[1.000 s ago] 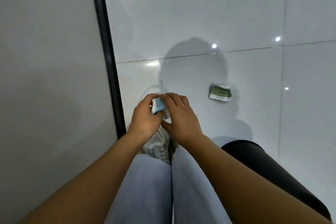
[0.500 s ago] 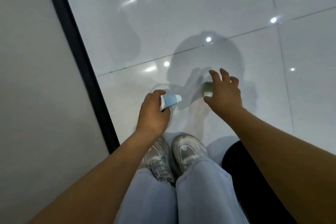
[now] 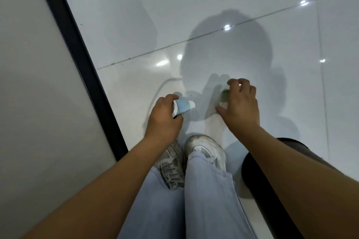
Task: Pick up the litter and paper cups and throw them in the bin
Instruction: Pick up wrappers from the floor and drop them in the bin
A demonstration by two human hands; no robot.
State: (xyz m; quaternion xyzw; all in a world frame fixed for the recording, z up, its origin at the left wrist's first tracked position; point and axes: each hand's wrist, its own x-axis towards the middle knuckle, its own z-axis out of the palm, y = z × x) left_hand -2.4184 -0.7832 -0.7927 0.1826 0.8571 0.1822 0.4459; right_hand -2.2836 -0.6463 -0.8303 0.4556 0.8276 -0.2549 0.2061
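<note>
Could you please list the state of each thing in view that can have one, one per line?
Left hand: curled round the blue cup, holding it.
Blue cup: crushed, lying sideways in the left hand.
Right hand: fingers curled over the green litter.
Green litter: mostly hidden under the right hand; whether it is lifted cannot be told.
Black bin: beside the right leg, opening hidden.

The floor (image 3: 213, 6) is glossy white tile with thin dark grout lines. The wall (image 3: 29, 103) at left is plain grey-white, edged by a black strip (image 3: 81, 60). The cup (image 3: 183, 107) is light blue with white ends. The litter (image 3: 225, 96) is dull green. The jeans (image 3: 209, 200) are pale blue, the trainers (image 3: 206, 145) white and grey. The bin (image 3: 258, 176) at near right is black.
</note>
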